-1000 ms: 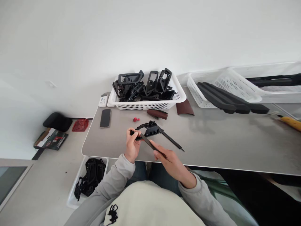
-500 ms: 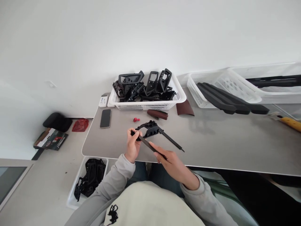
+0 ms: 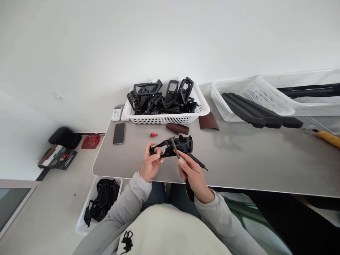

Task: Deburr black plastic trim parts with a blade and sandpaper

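Past the thin black stick (image 3: 198, 162) near the right hand (image 3: 193, 175), the grey table (image 3: 260, 159) is lying open rightward, while a white perforated plastic basket (image 3: 164, 119) is blocking the far side.

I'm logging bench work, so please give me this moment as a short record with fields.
Left hand: grips the left end of a black frame
Right hand: holds a narrow dark tool, tip over the frame; contact unclear
Table: phone, small red piece, curved brown sheet
White basket: black parts
Floor: printed box, red plastic

Tool (image 3: 175, 148) now midway along black frame (image 3: 186, 144)
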The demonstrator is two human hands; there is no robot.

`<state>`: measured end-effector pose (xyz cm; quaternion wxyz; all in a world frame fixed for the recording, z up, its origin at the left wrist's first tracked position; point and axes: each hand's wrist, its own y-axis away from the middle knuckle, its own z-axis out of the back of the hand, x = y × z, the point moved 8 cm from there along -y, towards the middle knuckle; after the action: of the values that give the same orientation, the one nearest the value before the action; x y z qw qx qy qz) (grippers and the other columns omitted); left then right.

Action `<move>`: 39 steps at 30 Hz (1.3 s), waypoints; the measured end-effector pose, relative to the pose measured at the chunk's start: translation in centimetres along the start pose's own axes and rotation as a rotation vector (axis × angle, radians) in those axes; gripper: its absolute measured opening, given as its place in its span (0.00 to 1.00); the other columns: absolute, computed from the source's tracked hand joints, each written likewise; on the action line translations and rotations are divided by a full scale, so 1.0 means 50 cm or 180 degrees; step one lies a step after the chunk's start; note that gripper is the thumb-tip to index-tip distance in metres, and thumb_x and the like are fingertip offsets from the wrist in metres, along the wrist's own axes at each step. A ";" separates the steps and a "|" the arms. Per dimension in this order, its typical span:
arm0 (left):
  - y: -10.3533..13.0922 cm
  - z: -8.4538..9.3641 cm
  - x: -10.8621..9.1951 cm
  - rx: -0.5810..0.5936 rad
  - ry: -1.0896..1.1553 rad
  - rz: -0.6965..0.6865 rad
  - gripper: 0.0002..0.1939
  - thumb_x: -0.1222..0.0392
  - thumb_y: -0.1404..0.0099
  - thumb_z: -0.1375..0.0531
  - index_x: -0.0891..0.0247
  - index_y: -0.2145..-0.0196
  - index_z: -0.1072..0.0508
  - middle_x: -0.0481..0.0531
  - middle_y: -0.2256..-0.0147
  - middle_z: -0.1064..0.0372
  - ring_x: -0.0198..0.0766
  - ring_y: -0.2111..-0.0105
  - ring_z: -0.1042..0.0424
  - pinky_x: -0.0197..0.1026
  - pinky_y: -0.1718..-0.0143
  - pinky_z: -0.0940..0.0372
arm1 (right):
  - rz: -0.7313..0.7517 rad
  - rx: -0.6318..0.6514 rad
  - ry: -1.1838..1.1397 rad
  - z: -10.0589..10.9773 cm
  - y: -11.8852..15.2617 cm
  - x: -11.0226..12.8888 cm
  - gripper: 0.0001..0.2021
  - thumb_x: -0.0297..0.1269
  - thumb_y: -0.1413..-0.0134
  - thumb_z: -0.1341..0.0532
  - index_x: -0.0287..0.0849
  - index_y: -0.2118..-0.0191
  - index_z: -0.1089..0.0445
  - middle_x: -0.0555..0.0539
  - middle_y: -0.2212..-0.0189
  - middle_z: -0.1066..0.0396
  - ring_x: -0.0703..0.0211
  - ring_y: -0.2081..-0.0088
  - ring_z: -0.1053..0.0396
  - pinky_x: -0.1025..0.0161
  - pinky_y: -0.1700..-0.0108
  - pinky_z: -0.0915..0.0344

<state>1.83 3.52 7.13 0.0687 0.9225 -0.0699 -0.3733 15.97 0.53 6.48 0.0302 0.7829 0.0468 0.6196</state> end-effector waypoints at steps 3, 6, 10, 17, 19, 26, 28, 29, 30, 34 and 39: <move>-0.001 0.010 0.015 -0.0160 -0.0086 0.0117 0.27 0.65 0.55 0.32 0.60 0.57 0.37 0.42 0.73 0.34 0.25 0.79 0.39 0.33 0.74 0.38 | 0.0171 -0.0070 0.0000 0.001 -0.005 0.009 0.22 0.52 0.46 0.39 0.42 0.51 0.27 0.59 0.87 0.50 0.68 0.85 0.53 0.67 0.82 0.55; 0.001 0.018 0.024 -0.0314 -0.0269 0.0168 0.29 0.61 0.53 0.31 0.58 0.55 0.39 0.43 0.69 0.30 0.27 0.78 0.34 0.36 0.70 0.34 | 0.0277 -0.0093 0.0047 0.004 -0.008 0.016 0.20 0.52 0.46 0.40 0.42 0.57 0.25 0.58 0.85 0.48 0.70 0.85 0.53 0.67 0.83 0.54; 0.005 0.014 0.029 -0.0242 -0.0518 0.0266 0.34 0.60 0.54 0.29 0.55 0.53 0.41 0.42 0.69 0.29 0.32 0.75 0.27 0.38 0.68 0.32 | 0.0346 -0.0165 0.0219 0.010 -0.010 0.021 0.19 0.52 0.46 0.39 0.42 0.60 0.24 0.55 0.79 0.43 0.72 0.85 0.51 0.68 0.83 0.52; 0.008 0.010 0.013 -0.0103 -0.0544 -0.0083 0.33 0.55 0.51 0.29 0.54 0.54 0.44 0.46 0.64 0.25 0.42 0.65 0.22 0.47 0.54 0.32 | 0.0791 -0.0073 0.1127 0.013 -0.010 0.038 0.20 0.50 0.42 0.42 0.44 0.50 0.27 0.45 0.62 0.28 0.63 0.74 0.33 0.65 0.74 0.35; 0.009 0.008 0.004 -0.0015 -0.0584 -0.0275 0.31 0.54 0.48 0.30 0.53 0.54 0.45 0.48 0.62 0.25 0.43 0.62 0.22 0.48 0.51 0.33 | 0.0990 -0.0035 0.1517 0.016 -0.001 0.050 0.20 0.47 0.40 0.44 0.45 0.46 0.30 0.43 0.58 0.25 0.57 0.65 0.29 0.61 0.64 0.30; 0.013 0.000 -0.018 0.0220 -0.0810 -0.0737 0.28 0.50 0.42 0.35 0.51 0.53 0.48 0.50 0.56 0.26 0.42 0.59 0.23 0.51 0.50 0.33 | 0.1348 0.0515 0.2919 -0.010 0.043 0.077 0.21 0.40 0.34 0.50 0.40 0.42 0.33 0.45 0.73 0.28 0.57 0.74 0.30 0.63 0.71 0.33; 0.014 -0.004 -0.019 0.0263 -0.0876 -0.0771 0.27 0.50 0.41 0.35 0.51 0.53 0.49 0.50 0.56 0.27 0.42 0.59 0.23 0.52 0.50 0.34 | 0.1401 0.0500 0.3170 -0.014 0.048 0.082 0.21 0.40 0.34 0.52 0.39 0.41 0.33 0.45 0.74 0.30 0.58 0.75 0.32 0.63 0.73 0.34; 0.015 -0.005 -0.020 0.0260 -0.0916 -0.0784 0.27 0.49 0.41 0.36 0.51 0.53 0.49 0.50 0.56 0.27 0.43 0.58 0.23 0.52 0.50 0.34 | 0.1424 0.0459 0.3243 -0.015 0.049 0.085 0.22 0.40 0.34 0.52 0.38 0.42 0.33 0.45 0.74 0.30 0.57 0.75 0.31 0.63 0.73 0.35; 0.015 -0.005 -0.020 0.0249 -0.0958 -0.0791 0.27 0.49 0.41 0.36 0.51 0.53 0.49 0.51 0.55 0.27 0.43 0.58 0.23 0.52 0.50 0.34 | 0.1439 0.0411 0.3294 -0.014 0.049 0.088 0.22 0.40 0.33 0.53 0.38 0.42 0.33 0.45 0.73 0.29 0.57 0.75 0.31 0.63 0.73 0.35; 0.016 -0.007 -0.021 0.0247 -0.1060 -0.0794 0.27 0.48 0.41 0.36 0.52 0.53 0.50 0.52 0.56 0.27 0.44 0.57 0.24 0.52 0.49 0.35 | 0.1441 0.0512 0.3342 -0.019 0.048 0.089 0.21 0.39 0.33 0.52 0.39 0.42 0.33 0.46 0.74 0.30 0.58 0.76 0.32 0.64 0.74 0.36; 0.016 -0.004 -0.020 0.0163 -0.0934 -0.0737 0.27 0.48 0.41 0.36 0.51 0.53 0.49 0.51 0.56 0.27 0.43 0.58 0.23 0.53 0.49 0.35 | 0.1383 0.0410 0.3207 -0.016 0.048 0.087 0.21 0.39 0.34 0.52 0.40 0.42 0.33 0.46 0.74 0.30 0.58 0.75 0.31 0.64 0.72 0.35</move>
<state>1.21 2.95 8.10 -0.0092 0.8615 0.0180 -0.5074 16.24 -1.39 11.11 -0.1724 0.3814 -0.0693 0.9055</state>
